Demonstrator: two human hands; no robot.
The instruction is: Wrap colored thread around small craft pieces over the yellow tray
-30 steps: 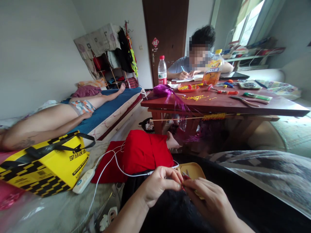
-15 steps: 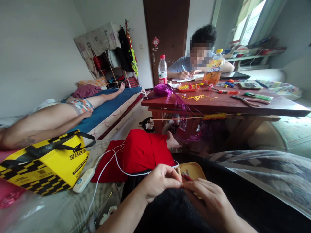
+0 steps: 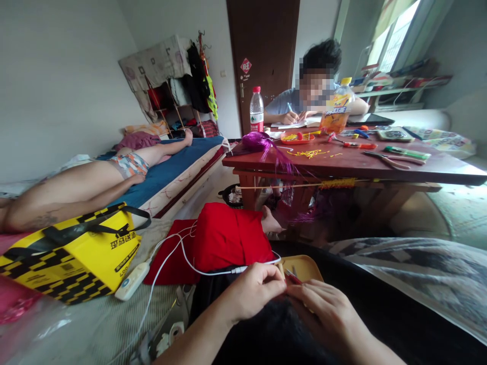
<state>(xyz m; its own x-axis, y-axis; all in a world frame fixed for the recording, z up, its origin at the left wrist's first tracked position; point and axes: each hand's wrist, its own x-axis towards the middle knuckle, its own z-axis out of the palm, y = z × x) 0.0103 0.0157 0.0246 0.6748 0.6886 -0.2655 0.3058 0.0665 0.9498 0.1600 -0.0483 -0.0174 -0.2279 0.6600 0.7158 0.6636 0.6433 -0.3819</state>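
Observation:
My left hand (image 3: 258, 291) and my right hand (image 3: 327, 304) meet over my lap, fingertips almost touching. The left thumb and forefinger are pinched together; whatever they grip is too small or hidden to name. The right fingers are bent together, and what lies beneath them is hidden. Just past the fingertips, a thin red tool (image 3: 292, 277) shows, partly covered by the right hand. A short tan piece (image 3: 280, 267) stands by the left fingers. Behind both lies a yellow tray (image 3: 310, 264).
Red cloth (image 3: 232, 238) and a white cable (image 3: 182, 251) lie ahead, beside a power strip (image 3: 132, 280) and yellow bag (image 3: 95, 253). A table (image 3: 449, 171) holds pliers (image 3: 384, 158), bottles and purple strands (image 3: 262, 144). One person writes there; another lies on a bed (image 3: 190, 167).
My left hand has dropped slightly, and its fingertips stay close to the right hand. The camera view has shifted a little. Both hands keep nearly the same pose.

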